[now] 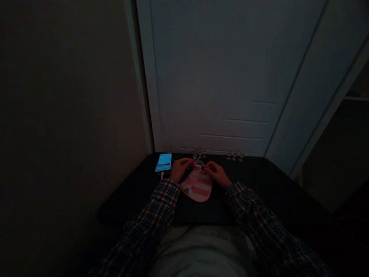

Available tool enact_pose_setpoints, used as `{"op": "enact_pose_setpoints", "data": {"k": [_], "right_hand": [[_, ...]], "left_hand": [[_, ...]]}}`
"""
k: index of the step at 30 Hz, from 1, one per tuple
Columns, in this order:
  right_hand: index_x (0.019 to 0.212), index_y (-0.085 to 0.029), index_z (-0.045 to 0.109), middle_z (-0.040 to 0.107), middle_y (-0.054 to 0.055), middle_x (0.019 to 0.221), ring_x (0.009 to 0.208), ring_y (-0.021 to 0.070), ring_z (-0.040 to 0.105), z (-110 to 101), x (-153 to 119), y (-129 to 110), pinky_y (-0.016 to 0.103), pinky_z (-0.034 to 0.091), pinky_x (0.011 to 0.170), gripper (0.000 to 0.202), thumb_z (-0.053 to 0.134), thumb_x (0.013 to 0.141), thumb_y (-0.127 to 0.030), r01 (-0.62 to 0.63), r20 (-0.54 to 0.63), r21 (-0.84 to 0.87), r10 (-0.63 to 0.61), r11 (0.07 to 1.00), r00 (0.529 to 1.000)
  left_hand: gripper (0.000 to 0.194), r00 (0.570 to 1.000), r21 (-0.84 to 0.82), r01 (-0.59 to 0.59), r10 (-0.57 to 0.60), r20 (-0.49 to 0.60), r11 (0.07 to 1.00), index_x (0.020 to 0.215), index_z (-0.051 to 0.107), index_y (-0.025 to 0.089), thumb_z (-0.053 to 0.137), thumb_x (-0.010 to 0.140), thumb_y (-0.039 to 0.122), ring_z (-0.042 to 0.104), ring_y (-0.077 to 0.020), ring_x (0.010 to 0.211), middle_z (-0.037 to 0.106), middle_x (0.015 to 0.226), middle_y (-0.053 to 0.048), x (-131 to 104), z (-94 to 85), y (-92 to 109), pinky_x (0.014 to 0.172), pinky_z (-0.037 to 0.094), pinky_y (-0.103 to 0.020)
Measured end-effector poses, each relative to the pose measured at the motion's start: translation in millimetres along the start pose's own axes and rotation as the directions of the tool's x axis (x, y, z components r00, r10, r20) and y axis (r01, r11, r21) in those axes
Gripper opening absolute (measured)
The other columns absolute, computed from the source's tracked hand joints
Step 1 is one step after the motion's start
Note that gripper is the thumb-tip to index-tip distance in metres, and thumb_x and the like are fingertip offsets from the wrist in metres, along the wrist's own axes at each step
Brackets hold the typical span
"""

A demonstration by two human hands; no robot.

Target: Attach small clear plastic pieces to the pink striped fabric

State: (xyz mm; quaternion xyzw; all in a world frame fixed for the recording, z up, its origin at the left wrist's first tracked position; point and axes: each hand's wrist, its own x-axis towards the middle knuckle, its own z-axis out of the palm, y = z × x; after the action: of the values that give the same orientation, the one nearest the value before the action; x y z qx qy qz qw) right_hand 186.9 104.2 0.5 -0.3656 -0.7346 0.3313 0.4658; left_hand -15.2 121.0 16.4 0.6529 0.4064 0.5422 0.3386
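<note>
A pink and white striped cloth (198,186) hangs or lies between my two hands on the dark table. My left hand (182,168) is closed on the cloth's upper left part, its fingers pinched near the top. On the other side, my right hand (216,172) pinches the cloth's upper right part. A small clear, shiny item (199,162) shows between the fingertips at the cloth's gathered top; the dim light hides its exact shape.
A lit phone (163,162) with a white cable (162,176) lies left of my hands. Small clear glass-like items (235,156) stand at the back right of the black table (127,200), with more behind the cloth. A white panelled door or wall (213,69) rises behind.
</note>
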Motion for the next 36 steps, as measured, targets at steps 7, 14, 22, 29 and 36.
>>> {"op": "enact_pose_setpoints", "data": {"k": [7,14,22,29,36], "right_hand": [[0.080,-0.020,0.054,0.062,-0.001,0.070,0.057,0.0121,0.052,0.2,0.3,-2.1,0.023,0.038,0.052,0.020,0.055,0.078,-0.040,-0.006,-0.006,0.073,0.007,0.997,1.000],[0.081,-0.020,0.053,0.062,-0.001,0.069,0.051,0.0101,0.047,0.7,1.3,-2.0,0.022,0.037,0.048,0.022,0.056,0.078,-0.041,-0.023,0.040,0.127,0.018,0.992,0.999],[0.083,-0.019,0.053,0.063,0.000,0.072,0.054,0.0107,0.050,1.2,0.9,-0.3,0.022,0.038,0.050,0.023,0.054,0.080,-0.042,-0.004,0.043,0.067,0.002,0.998,0.999],[0.084,-0.020,0.053,0.063,0.000,0.075,0.066,0.0131,0.056,0.6,-0.3,0.7,0.024,0.042,0.059,0.020,0.054,0.080,-0.039,0.031,0.028,-0.041,-0.030,0.999,0.999],[0.087,-0.019,0.053,0.062,0.000,0.076,0.068,0.0133,0.057,-0.7,-1.1,0.2,0.024,0.042,0.059,0.020,0.052,0.082,-0.039,0.078,0.044,-0.147,-0.072,0.986,0.996]], "left_hand": [[0.026,0.998,-0.088,-0.031,0.036,0.056,0.996,0.092,0.064,0.016,0.063,0.068,0.024,0.064,-0.0195,0.086,0.070,0.091,-0.007,-3.1,2.3,4.3,0.074,0.051,-0.031],[0.020,0.999,-0.076,-0.037,0.039,0.014,0.996,0.080,0.060,0.015,0.066,0.063,0.022,0.063,-0.0178,0.080,0.067,0.082,-0.005,-2.4,6.7,-0.2,0.076,0.050,-0.033],[0.021,0.998,0.008,-0.051,0.051,0.033,0.999,0.079,0.067,0.015,0.066,0.066,0.031,0.062,-0.0197,0.083,0.068,0.083,-0.006,-2.3,5.3,-1.5,0.076,0.048,-0.032],[0.022,0.998,0.030,-0.042,0.040,0.049,0.999,0.076,0.068,0.015,0.060,0.070,0.035,0.061,-0.0185,0.077,0.067,0.079,-0.005,-4.0,6.0,2.7,0.067,0.048,-0.028],[0.021,0.999,0.014,-0.009,0.008,0.038,1.000,0.074,0.066,0.015,0.063,0.067,0.034,0.061,-0.0172,0.072,0.066,0.074,-0.004,-2.9,5.5,1.7,0.063,0.047,-0.026]]}}
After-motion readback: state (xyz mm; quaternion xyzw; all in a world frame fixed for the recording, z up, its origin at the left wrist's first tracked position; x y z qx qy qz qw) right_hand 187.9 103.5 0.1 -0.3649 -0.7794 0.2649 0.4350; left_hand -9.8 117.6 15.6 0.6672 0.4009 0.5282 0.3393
